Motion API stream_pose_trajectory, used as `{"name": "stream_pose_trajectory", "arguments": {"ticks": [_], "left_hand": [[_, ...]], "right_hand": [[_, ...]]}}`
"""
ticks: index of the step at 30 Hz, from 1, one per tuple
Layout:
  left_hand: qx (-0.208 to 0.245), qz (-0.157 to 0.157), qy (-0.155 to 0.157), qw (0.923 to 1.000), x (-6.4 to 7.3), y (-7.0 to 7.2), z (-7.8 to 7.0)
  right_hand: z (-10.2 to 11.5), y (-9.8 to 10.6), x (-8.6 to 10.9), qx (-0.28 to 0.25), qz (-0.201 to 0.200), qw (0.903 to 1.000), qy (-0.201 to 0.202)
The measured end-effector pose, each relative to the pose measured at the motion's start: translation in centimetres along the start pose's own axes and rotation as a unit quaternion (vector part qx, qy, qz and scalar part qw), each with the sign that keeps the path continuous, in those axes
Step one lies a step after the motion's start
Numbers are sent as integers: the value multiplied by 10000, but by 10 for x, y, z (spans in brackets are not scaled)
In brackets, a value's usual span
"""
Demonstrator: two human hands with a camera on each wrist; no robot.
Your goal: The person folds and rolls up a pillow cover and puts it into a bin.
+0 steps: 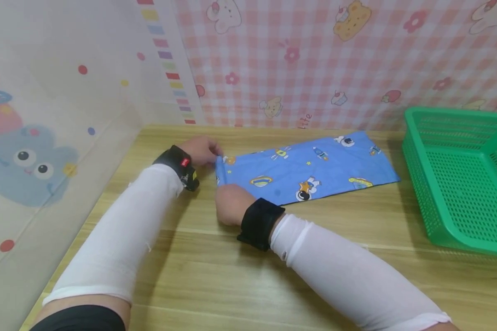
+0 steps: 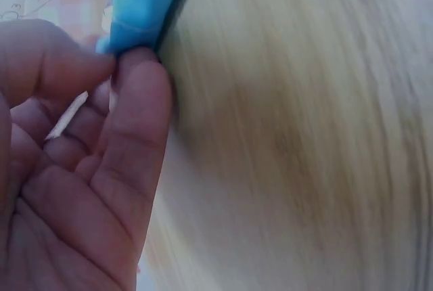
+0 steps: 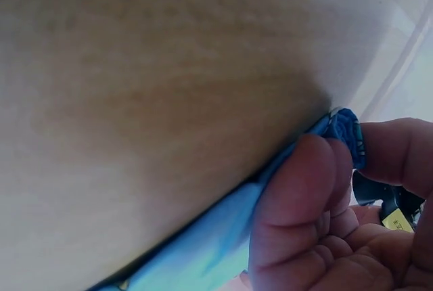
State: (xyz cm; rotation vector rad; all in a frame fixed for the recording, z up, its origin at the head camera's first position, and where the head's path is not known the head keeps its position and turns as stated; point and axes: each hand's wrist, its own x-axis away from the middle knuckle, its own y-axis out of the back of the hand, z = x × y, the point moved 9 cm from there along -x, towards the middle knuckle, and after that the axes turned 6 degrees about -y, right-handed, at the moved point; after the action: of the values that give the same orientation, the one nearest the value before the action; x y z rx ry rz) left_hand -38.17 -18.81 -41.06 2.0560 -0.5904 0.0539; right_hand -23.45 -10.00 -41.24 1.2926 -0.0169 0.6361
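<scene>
A blue cloth [image 1: 291,168] printed with astronauts, rockets and planets lies as a long flat strip on the wooden table. Its left end is turned over into a narrow roll, whose coiled edge [image 3: 346,132] shows in the right wrist view. My left hand [image 1: 199,150] pinches the far corner of that end between thumb and fingers; the left wrist view has the blue fabric [image 2: 139,7] at the fingertips. At the near corner, my right hand [image 1: 234,204] grips the roll between thumb and bent fingers. In the head view the right hand's fingertips are hidden behind its back.
A green plastic basket [image 1: 422,197] stands on the table [image 1: 215,276] at the right, close to the cloth's right end. Behind the table hangs a pink checked sheet [image 1: 314,59]. A pale wall covering [image 1: 87,96] runs along the left side.
</scene>
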Motion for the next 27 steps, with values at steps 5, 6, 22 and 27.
{"name": "stream_pose_trajectory", "arguments": {"ticks": [5,6,22,27], "left_hand": [[-29,67,-220,9997,-2,-1,1],[-51,55,-216,9997,-2,-1,2],[-704,95,231,9972,-9,-11,-11],[-803,35,66,9967,-10,-14,-20]], "right_hand": [[-2,-1,2,-215,131,9996,-84],[-3,-1,2,-271,161,9995,-95],[-20,2,6,-240,199,9985,-451],[-24,5,5,-218,118,9985,-493]]}}
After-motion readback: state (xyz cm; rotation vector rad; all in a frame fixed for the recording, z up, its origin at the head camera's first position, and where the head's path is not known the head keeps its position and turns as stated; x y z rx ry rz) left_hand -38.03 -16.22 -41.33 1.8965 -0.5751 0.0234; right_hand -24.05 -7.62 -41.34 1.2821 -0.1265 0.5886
